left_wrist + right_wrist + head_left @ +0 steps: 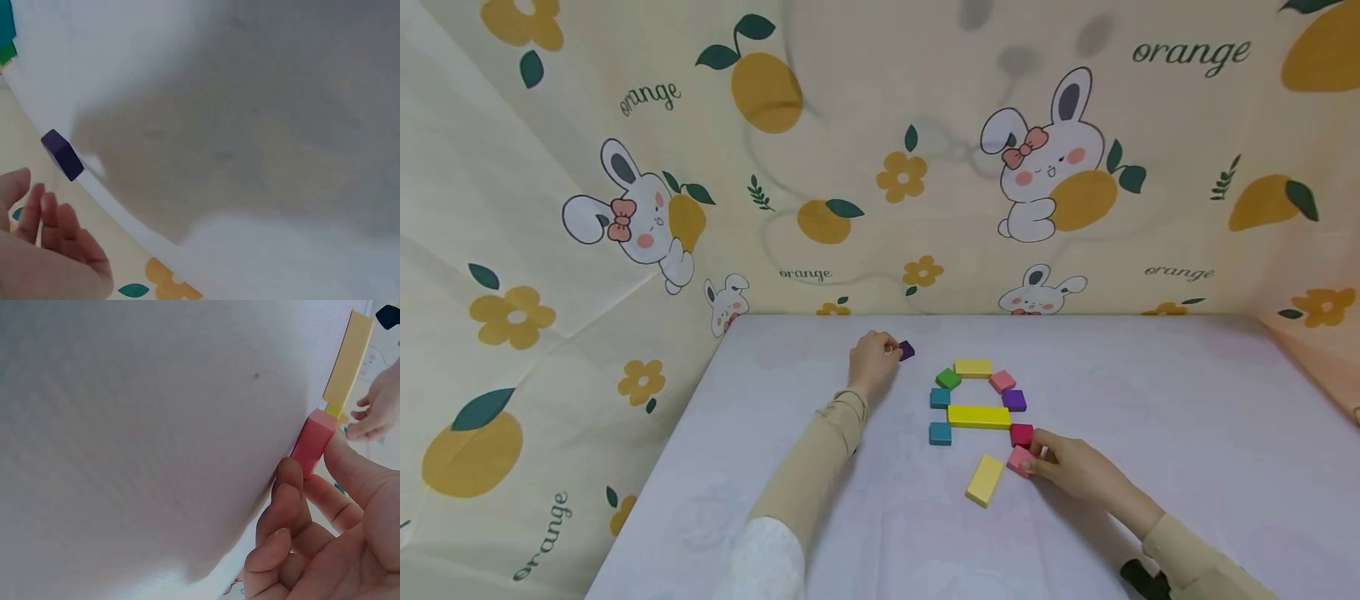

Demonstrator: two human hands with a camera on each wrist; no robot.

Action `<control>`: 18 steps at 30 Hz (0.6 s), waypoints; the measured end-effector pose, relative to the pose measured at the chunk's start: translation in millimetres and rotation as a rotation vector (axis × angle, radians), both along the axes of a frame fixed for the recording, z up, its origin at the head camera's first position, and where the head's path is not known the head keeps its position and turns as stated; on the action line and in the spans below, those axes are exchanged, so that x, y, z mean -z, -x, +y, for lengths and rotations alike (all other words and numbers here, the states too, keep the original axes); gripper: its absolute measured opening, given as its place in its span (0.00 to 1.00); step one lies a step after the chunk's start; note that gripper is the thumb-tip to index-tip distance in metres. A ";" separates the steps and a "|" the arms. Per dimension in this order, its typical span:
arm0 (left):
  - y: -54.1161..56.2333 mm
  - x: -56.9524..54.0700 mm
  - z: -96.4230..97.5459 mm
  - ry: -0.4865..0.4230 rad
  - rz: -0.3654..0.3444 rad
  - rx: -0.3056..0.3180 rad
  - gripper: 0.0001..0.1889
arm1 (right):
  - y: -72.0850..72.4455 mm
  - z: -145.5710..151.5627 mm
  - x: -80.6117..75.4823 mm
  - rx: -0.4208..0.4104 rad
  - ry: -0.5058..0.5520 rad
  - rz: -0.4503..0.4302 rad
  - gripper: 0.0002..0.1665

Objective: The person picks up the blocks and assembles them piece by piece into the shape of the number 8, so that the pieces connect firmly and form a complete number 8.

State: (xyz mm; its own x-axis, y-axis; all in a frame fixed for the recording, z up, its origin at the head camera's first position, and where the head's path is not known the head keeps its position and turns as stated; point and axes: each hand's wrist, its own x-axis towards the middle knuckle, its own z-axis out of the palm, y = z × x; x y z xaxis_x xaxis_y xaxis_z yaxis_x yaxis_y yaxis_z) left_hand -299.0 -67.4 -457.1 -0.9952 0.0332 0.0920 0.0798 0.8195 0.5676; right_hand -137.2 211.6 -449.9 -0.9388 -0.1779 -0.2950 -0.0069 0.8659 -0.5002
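My right hand pinches a pink block between thumb and fingers, at the lower right of a ring of coloured blocks. The right wrist view shows that pink block close up. Just above it lies a red block, and to its left a pale yellow block lies slanted. My left hand is at the far left, beside a dark purple block. In the left wrist view, a gap shows between the fingers and the purple block.
The ring also has a long yellow bar, a pale yellow block, a green block, a pink block, a purple block and two teal blocks. A patterned cloth hangs behind the white table.
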 end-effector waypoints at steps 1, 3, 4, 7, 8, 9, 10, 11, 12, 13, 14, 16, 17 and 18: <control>0.1 0.3 -0.4 0.016 -0.005 -0.020 0.10 | 0.1 0.0 -0.1 -0.002 0.000 0.000 0.13; 0.9 0.3 -0.6 0.052 -0.020 -0.065 0.11 | 0.2 -0.4 -0.2 0.002 0.003 -0.002 0.13; 1.1 -0.3 -0.6 0.066 -0.030 -0.089 0.12 | 0.4 -0.6 0.1 0.004 0.004 -0.003 0.13; 2.9 -1.0 0.1 0.086 -0.063 -0.146 0.14 | 0.4 -0.8 0.7 0.003 0.013 -0.008 0.13; 3.9 -0.6 0.5 0.090 -0.070 -0.156 0.14 | 0.5 -1.0 0.9 0.004 0.013 -0.009 0.13; 4.7 -0.3 1.1 0.090 -0.077 -0.164 0.15 | 0.6 -1.1 1.1 0.005 0.013 -0.011 0.13; 5.4 0.2 1.5 0.088 -0.084 -0.168 0.16 | 0.6 -1.0 1.1 0.002 0.014 -0.010 0.13; 6.0 1.0 2.0 0.088 -0.088 -0.169 0.16 | 0.6 -1.1 1.1 0.002 0.013 -0.009 0.13; 6.5 1.5 2.5 0.088 -0.090 -0.169 0.16 | 0.6 -1.0 1.1 0.002 0.011 -0.007 0.13; 6.9 1.8 3.0 0.089 -0.091 -0.166 0.17 | 0.7 -0.9 1.2 0.002 0.010 -0.005 0.13; 7.2 2.0 3.7 0.091 -0.087 -0.161 0.17 | 0.8 -0.8 1.2 0.002 0.009 -0.002 0.13; 7.2 2.1 4.7 0.103 -0.091 -0.147 0.16 | 0.9 -0.4 1.0 0.003 0.007 0.000 0.13; 7.2 2.2 5.5 0.113 -0.092 -0.139 0.16 | 0.9 -0.2 0.8 0.003 0.006 0.000 0.13; 7.0 2.1 6.3 0.121 -0.093 -0.131 0.15 | 0.9 0.0 0.3 0.005 0.005 -0.001 0.13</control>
State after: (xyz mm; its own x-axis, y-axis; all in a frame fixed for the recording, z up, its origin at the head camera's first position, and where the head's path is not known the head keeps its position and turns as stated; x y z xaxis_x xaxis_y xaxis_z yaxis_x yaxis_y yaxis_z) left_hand -306.0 -61.1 -459.2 -0.9958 -0.0917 0.0026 -0.0800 0.8822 0.4640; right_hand -138.1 211.6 -450.2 -0.9395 -0.1747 -0.2947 -0.0023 0.8633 -0.5046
